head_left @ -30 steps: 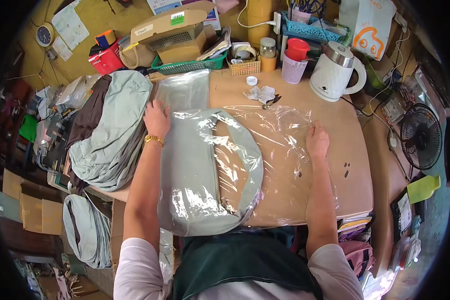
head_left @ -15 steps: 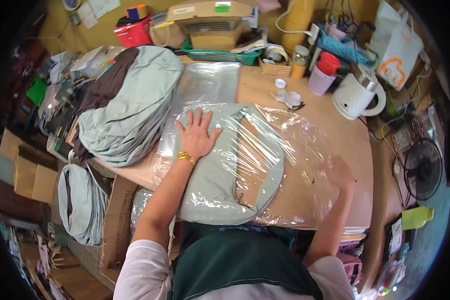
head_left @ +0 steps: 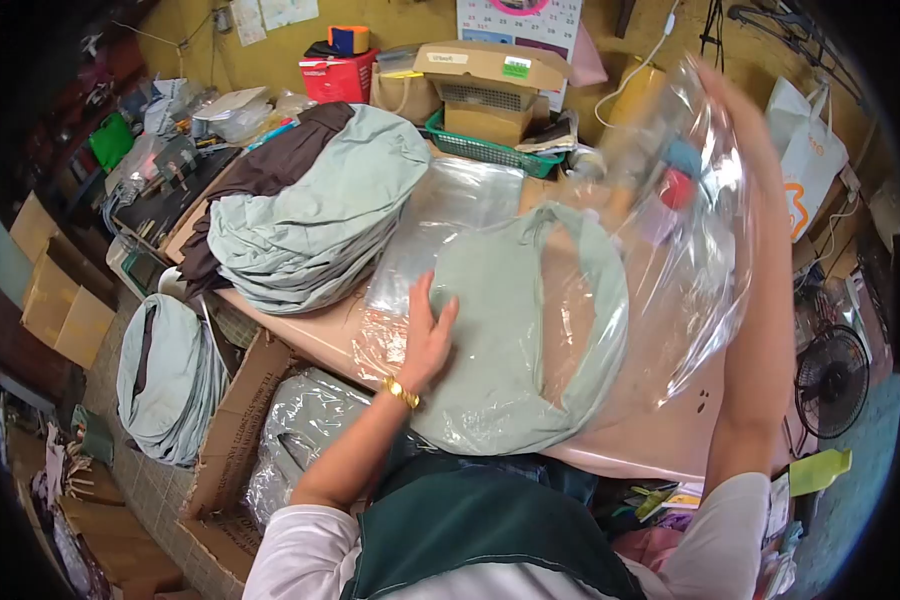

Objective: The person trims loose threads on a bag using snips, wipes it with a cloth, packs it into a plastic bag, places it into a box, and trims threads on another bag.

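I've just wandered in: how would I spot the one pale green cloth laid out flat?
Find the big tan table. Along its near edge, by the left hand, lies the flat, rounded pale green cloth. Unlike the crumpled pile farther left, it is spread out, with a long opening through which the table shows.

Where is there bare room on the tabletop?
The near right of the table, between the flat grey cloth and the right forearm, looks bare; a narrow strip shows between the cloth pile and cardboard box. Crowded: the left, under that pile, and the back, around the green basket.
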